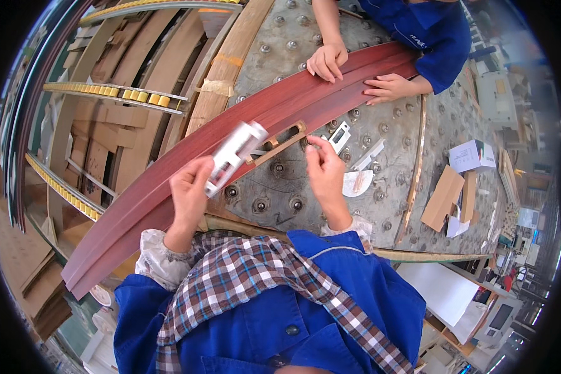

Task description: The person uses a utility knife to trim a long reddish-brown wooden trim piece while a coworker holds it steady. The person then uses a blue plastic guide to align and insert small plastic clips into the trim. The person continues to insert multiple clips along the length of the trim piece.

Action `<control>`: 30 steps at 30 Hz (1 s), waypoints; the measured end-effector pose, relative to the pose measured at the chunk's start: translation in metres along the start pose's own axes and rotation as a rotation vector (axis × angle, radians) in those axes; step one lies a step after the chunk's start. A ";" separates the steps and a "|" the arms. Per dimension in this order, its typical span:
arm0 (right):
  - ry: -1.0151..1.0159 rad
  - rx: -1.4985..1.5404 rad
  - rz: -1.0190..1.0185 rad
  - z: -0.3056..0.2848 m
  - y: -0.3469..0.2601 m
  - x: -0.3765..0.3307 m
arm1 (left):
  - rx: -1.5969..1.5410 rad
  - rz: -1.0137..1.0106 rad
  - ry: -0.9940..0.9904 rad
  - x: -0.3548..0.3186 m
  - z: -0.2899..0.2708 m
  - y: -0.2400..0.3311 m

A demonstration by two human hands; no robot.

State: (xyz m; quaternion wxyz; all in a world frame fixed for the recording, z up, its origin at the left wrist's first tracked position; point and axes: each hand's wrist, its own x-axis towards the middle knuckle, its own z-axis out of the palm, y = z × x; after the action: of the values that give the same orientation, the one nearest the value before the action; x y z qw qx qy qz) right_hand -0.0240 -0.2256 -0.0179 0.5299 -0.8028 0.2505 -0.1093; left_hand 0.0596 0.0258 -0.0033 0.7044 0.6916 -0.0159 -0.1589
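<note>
A silver metal plate with cut-out slots [235,157] is gripped along its lower edge by my left hand [192,190], fingers closed on it. It is held tilted over a long red-brown wooden board [230,134]. Beside the plate, the board's near edge has a routed cut-out with pale raw wood [280,144]. My right hand [326,171] is just right of that cut-out, thumb and forefinger pinched together; anything between them is too small to make out. A similar slotted plate [338,137] and a narrow silver strip [369,155] lie on the studded metal table [274,202].
A co-worker in blue rests one hand [328,61] on the board and the other [388,87] at its near edge. A whitish rounded piece [358,182], a white box [472,156] and brown cardboard [443,198] lie to the right. Yellow roller rails [115,93] stand at left.
</note>
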 end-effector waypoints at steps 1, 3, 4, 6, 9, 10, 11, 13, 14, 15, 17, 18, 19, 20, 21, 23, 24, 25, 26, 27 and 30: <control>-0.062 0.087 0.098 -0.006 0.002 -0.006 | -0.061 -0.041 -0.132 -0.005 0.007 -0.002; -0.257 0.346 0.223 -0.011 0.010 -0.030 | -0.131 -0.141 -0.336 -0.017 0.032 -0.009; -0.348 0.446 0.350 -0.011 0.018 -0.043 | -0.133 -0.198 -0.407 -0.023 0.045 -0.014; -0.351 0.529 0.411 -0.010 0.029 -0.058 | -0.041 -0.272 -0.482 -0.031 0.066 -0.020; -0.182 0.657 0.432 -0.016 0.022 -0.065 | 0.179 -0.278 -0.576 -0.035 0.084 -0.017; -0.071 0.808 0.475 -0.015 0.018 -0.067 | 0.326 -0.293 -0.619 -0.034 0.088 -0.007; 0.053 0.889 0.517 -0.015 0.009 -0.067 | 0.399 -0.233 -0.639 -0.034 0.092 -0.012; 0.141 0.973 0.555 -0.017 0.005 -0.068 | 0.540 0.082 -0.648 -0.034 0.095 -0.018; 0.103 0.978 0.553 -0.019 0.010 -0.068 | 0.607 0.240 -0.645 -0.034 0.096 -0.019; 0.062 0.981 0.552 -0.021 0.016 -0.067 | 0.633 0.301 -0.580 -0.031 0.097 -0.017; 0.102 0.739 0.510 -0.025 0.030 -0.067 | 0.715 0.668 -0.281 -0.012 0.093 -0.024; 0.127 0.618 0.490 -0.028 0.034 -0.066 | 0.803 0.820 -0.168 0.004 0.088 -0.021; 0.213 0.475 0.423 -0.033 0.036 -0.062 | 0.884 0.808 -0.133 0.015 0.082 -0.016; 0.221 0.383 0.377 -0.037 0.042 -0.060 | 0.959 0.793 -0.099 0.023 0.076 -0.013; 0.202 0.310 0.342 -0.041 0.052 -0.057 | 0.971 0.724 -0.154 0.027 0.072 -0.019; 0.158 0.081 0.320 -0.041 0.055 -0.053 | 1.028 0.750 -0.223 0.028 0.073 -0.025; 0.137 -0.075 0.332 -0.041 0.053 -0.053 | 1.055 0.765 -0.258 0.029 0.075 -0.028; 0.116 -0.232 0.342 -0.041 0.046 -0.051 | 1.099 0.751 -0.237 0.027 0.078 -0.032; 0.176 -0.358 0.237 -0.039 0.039 -0.050 | 1.144 0.733 -0.238 0.028 0.079 -0.034; 0.234 -0.483 0.129 -0.032 0.032 -0.049 | 1.190 0.714 -0.239 0.028 0.080 -0.036; 0.242 -0.722 -0.069 -0.028 0.003 -0.035 | 1.208 0.695 -0.254 0.027 0.081 -0.037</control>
State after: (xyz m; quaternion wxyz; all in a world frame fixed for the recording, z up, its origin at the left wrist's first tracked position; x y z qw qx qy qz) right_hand -0.0675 -0.2308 -0.0060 0.1755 -0.9270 0.3067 -0.1259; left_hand 0.0580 -0.0590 -0.0417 0.2000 0.8924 -0.4031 0.0321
